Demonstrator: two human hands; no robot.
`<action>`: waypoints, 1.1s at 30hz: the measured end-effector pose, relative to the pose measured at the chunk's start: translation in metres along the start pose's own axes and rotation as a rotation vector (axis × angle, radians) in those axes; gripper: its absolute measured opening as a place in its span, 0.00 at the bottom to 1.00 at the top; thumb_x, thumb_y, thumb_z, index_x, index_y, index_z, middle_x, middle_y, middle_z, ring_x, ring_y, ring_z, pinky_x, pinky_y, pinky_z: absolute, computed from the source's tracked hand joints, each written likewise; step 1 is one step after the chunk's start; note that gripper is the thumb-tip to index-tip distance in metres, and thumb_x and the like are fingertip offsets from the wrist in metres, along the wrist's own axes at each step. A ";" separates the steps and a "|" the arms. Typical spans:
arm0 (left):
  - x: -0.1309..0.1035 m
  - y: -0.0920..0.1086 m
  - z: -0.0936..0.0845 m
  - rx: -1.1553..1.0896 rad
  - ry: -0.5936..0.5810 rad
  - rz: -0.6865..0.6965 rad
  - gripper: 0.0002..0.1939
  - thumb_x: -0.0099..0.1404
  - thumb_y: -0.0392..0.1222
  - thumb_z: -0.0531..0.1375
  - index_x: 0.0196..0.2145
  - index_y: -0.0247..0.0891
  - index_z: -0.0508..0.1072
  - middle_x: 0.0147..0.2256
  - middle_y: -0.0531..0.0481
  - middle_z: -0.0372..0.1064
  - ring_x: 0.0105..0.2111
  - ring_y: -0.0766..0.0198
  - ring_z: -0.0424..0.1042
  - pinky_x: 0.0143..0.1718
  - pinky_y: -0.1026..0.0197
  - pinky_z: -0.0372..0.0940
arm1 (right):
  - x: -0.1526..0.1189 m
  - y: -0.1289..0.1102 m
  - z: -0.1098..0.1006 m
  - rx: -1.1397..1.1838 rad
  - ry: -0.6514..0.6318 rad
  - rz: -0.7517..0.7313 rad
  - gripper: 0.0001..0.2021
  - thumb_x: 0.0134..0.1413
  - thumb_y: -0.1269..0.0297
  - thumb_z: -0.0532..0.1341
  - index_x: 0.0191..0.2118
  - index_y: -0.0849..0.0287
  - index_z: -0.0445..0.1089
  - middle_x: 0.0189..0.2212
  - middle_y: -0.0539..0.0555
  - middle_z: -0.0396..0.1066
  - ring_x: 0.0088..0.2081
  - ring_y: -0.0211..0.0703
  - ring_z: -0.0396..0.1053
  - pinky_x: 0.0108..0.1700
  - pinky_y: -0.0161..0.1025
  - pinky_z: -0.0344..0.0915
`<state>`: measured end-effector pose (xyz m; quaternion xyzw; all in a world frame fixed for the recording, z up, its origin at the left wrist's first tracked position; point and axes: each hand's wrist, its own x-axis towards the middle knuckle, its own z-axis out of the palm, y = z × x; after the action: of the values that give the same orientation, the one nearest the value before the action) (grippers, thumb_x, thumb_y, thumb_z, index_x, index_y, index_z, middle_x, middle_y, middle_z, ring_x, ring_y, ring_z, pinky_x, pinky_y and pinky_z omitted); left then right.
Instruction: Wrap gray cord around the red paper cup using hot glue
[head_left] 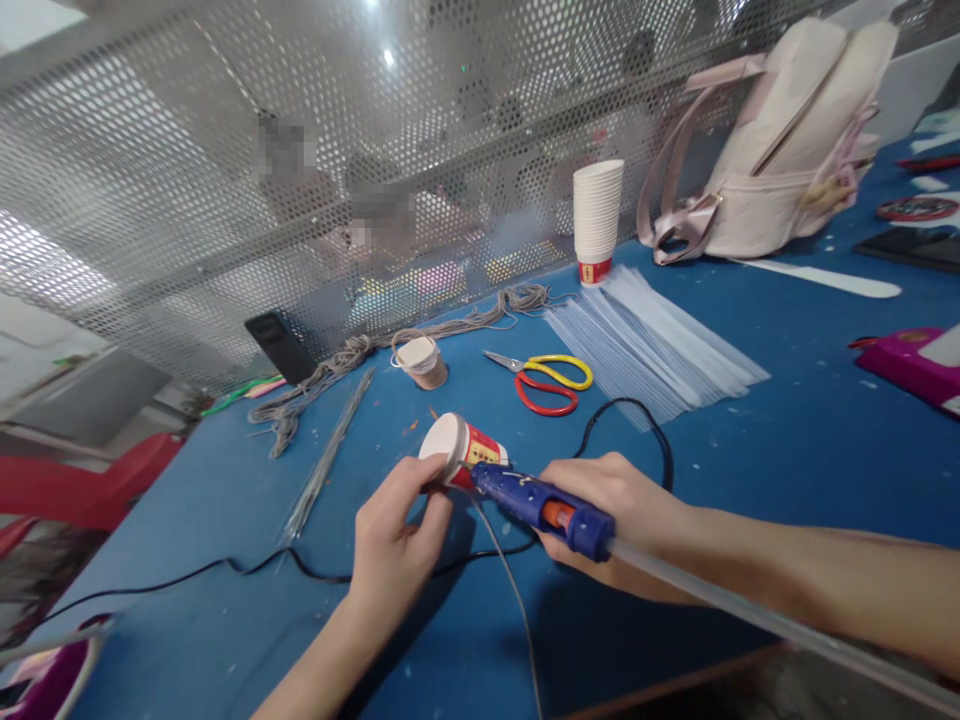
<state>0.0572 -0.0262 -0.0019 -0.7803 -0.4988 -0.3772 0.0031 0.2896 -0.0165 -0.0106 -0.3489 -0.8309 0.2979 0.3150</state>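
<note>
My left hand (401,535) is closed on a small red and white paper cup (486,450), which lies tilted on its side with its white end toward the left. Wrapped in my right hand (615,500) is a blue glue gun (536,500), a long clear glue stick coming out of its back. The gun's nozzle is at the cup's side, touching or nearly so. A thin grey cord (517,595) runs from the cup down to the table's front edge.
Behind the cup lie red and yellow scissors (551,380), a small cup with a handle (424,362), grey cord bundles (341,360) and clear strips (660,350). A cup stack (598,215), a pink backpack (780,160) and a phone (280,347) stand farther back. A black cable (247,568) crosses the table.
</note>
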 end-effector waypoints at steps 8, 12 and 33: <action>0.003 0.002 -0.001 -0.024 0.000 -0.068 0.10 0.59 0.33 0.54 0.36 0.38 0.73 0.28 0.52 0.72 0.26 0.67 0.71 0.29 0.66 0.66 | 0.005 -0.001 -0.003 0.035 0.046 0.030 0.04 0.49 0.66 0.60 0.28 0.60 0.65 0.21 0.50 0.66 0.21 0.34 0.58 0.24 0.32 0.53; 0.004 0.003 -0.001 -0.044 -0.007 -0.111 0.10 0.59 0.34 0.54 0.36 0.38 0.73 0.28 0.52 0.73 0.27 0.67 0.70 0.29 0.66 0.66 | 0.006 0.001 -0.007 0.026 0.058 -0.056 0.03 0.52 0.67 0.58 0.29 0.60 0.64 0.22 0.49 0.65 0.22 0.34 0.58 0.25 0.32 0.54; 0.009 -0.002 -0.011 0.010 0.087 -0.148 0.11 0.58 0.34 0.53 0.37 0.38 0.73 0.28 0.52 0.72 0.26 0.66 0.70 0.29 0.65 0.65 | 0.045 0.031 -0.055 -0.727 -0.430 -0.115 0.17 0.45 0.78 0.60 0.44 0.66 0.71 0.41 0.64 0.71 0.44 0.56 0.68 0.42 0.47 0.63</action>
<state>0.0516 -0.0226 0.0104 -0.7242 -0.5564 -0.4073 0.0007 0.3167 0.0510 0.0157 -0.3201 -0.9468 0.0336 0.0071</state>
